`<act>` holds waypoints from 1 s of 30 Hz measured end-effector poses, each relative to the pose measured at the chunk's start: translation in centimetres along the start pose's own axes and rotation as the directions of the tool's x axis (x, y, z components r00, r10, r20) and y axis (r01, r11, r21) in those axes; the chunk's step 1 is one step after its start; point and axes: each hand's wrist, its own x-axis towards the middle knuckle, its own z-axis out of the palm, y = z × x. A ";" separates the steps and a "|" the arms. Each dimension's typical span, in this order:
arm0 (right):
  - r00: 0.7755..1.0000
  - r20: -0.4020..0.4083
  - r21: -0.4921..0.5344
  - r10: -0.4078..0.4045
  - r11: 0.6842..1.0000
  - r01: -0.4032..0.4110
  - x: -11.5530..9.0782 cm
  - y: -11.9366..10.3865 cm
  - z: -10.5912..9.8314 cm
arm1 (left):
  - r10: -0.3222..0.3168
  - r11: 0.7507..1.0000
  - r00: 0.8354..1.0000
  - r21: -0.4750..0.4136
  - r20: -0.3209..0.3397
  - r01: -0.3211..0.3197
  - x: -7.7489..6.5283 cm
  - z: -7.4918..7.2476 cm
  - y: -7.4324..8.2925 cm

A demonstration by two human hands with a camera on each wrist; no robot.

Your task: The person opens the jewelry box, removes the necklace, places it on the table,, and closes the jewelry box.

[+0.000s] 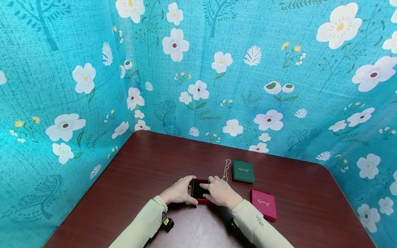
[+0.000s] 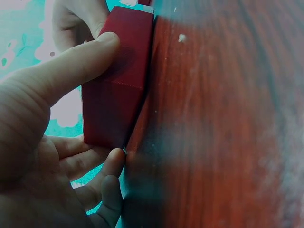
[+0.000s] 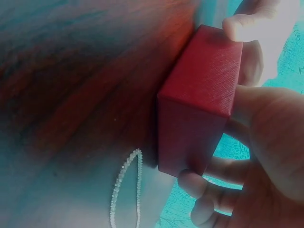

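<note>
A small red jewelry box [image 1: 203, 201] with no cover on stands on the table, its black inside [image 1: 198, 194] facing up. My left hand [image 1: 179, 191] grips its left side, thumb on the near wall [image 2: 126, 52] and fingers round towards the far side. Over the right side lies my right hand [image 1: 221, 193], forefinger reaching across the black inside. In the right wrist view, one of its fingertips [image 3: 191, 183] bends onto the outer side wall [image 3: 190, 135] and the thumb is at the top edge. Just beyond that hand lies a thin pale chain [image 1: 227, 168].
A dark green box [image 1: 243, 171] with gold lettering sits behind and right of the chain. Nearer me on the right is a crimson, gold-lettered square piece [image 1: 263, 204], close to my right sleeve. Blue floral cloth [image 1: 198, 69] hangs behind the brown table [image 1: 149, 155].
</note>
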 end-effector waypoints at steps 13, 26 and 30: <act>1.000 0.004 0.080 0.010 0.997 -0.010 -0.6 0.2 -0.4 | -0.004 1.000 1.000 -0.022 -0.003 0.004 0.0 0.1 0.0; 0.997 -0.075 0.286 -0.017 0.957 0.038 -3.8 2.6 -1.5 | 0.012 1.000 1.000 -0.021 -0.018 -0.012 0.1 0.3 -0.3; 0.991 -0.134 0.292 0.002 0.956 0.038 -5.2 3.9 -2.1 | 0.015 1.000 1.000 -0.007 -0.024 -0.015 0.1 0.3 -0.2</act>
